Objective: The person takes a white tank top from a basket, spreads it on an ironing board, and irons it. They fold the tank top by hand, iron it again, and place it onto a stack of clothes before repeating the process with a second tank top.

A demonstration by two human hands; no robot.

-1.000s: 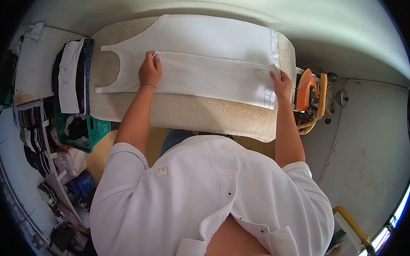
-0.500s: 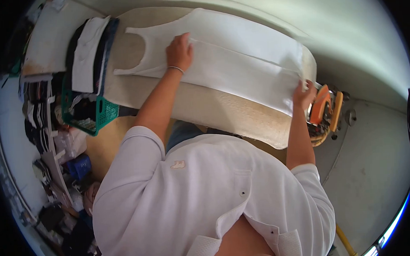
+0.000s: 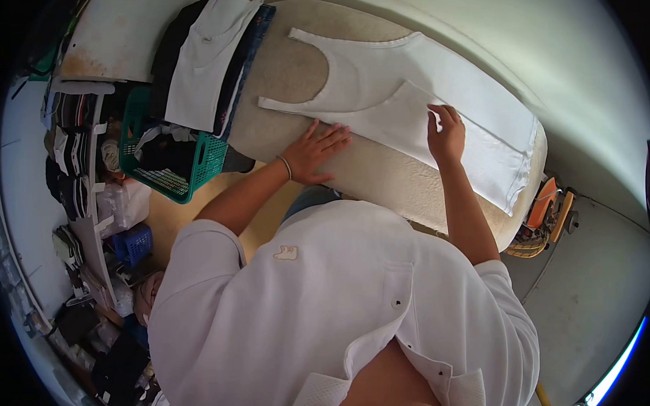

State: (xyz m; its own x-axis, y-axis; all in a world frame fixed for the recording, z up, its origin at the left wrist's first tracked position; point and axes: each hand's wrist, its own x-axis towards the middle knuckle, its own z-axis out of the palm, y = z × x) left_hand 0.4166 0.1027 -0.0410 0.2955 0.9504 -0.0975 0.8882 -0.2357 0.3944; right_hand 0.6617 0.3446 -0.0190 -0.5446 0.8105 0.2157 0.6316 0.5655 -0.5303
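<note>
A white sleeveless tank top lies spread on the beige padded ironing board, straps to the left and hem to the right, with a lengthwise fold line along its middle. My left hand, a band at its wrist, rests palm down on the padding with fingers spread, fingertips right at the garment's near edge below the strap. My right hand is over the body of the tank top, fingers loosely bent and apart, with nothing seen between them.
Folded clothes lie across the board's left end. Below them is a green plastic basket with dark clothing inside. An orange iron stands beyond the board's right end. Shelves of garments line the left wall.
My right hand has let go of the hem and moved left over the garment. My left hand has come off the garment toward its near edge. The view has shifted.
</note>
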